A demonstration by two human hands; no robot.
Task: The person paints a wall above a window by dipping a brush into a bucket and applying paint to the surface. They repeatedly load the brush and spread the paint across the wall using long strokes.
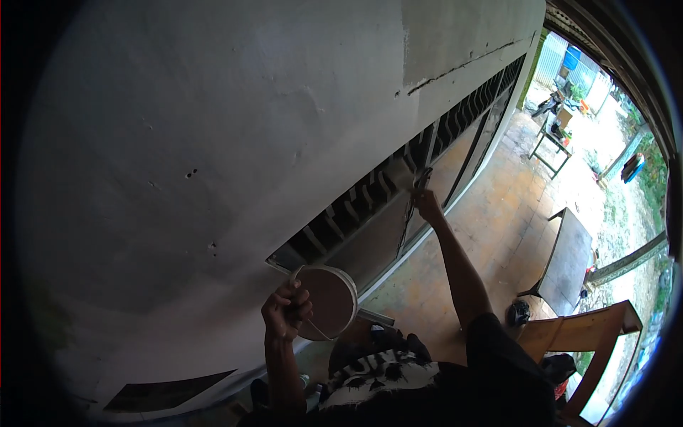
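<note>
My left hand is closed round the wire handle of a pale-rimmed bucket, which hangs beside the wall with its brownish inside showing. With my right arm stretched out, my right hand grips a slim dark-handled tool; its working end is too blurred to name. The tool overlaps the window grille of wavy bars set in the wall. Above the grille spreads the grey-white wall, marked by small holes, a long crack and a darker patch.
The tiled floor lies well below. To the right stand a low grey table, a wooden bench-like piece and a dark bag. Farther off are another small table and a motorbike in bright daylight.
</note>
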